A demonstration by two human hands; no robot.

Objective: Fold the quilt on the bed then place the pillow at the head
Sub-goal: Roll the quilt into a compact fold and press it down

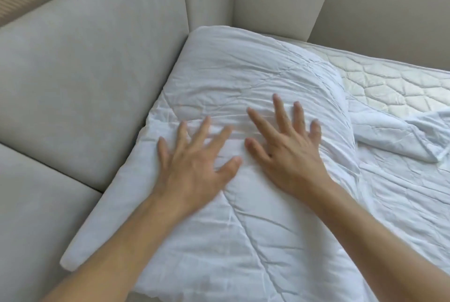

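A white, wrinkled pillow [233, 77] lies on the bed against the padded grey headboard [85, 77]. My left hand [197, 165] lies flat on its near left part with the fingers spread. My right hand [287, 153] presses flat on its middle, fingers straight and spread, slightly blurred. A bunched white quilt edge [394, 136] lies to the right of the pillow. Whether the quilt is folded cannot be told from this view.
The quilted mattress top [389, 82] shows at the right rear. Padded panels [389, 4] rise behind the bed at the top. The headboard runs along the left, close against the pillow's edge.
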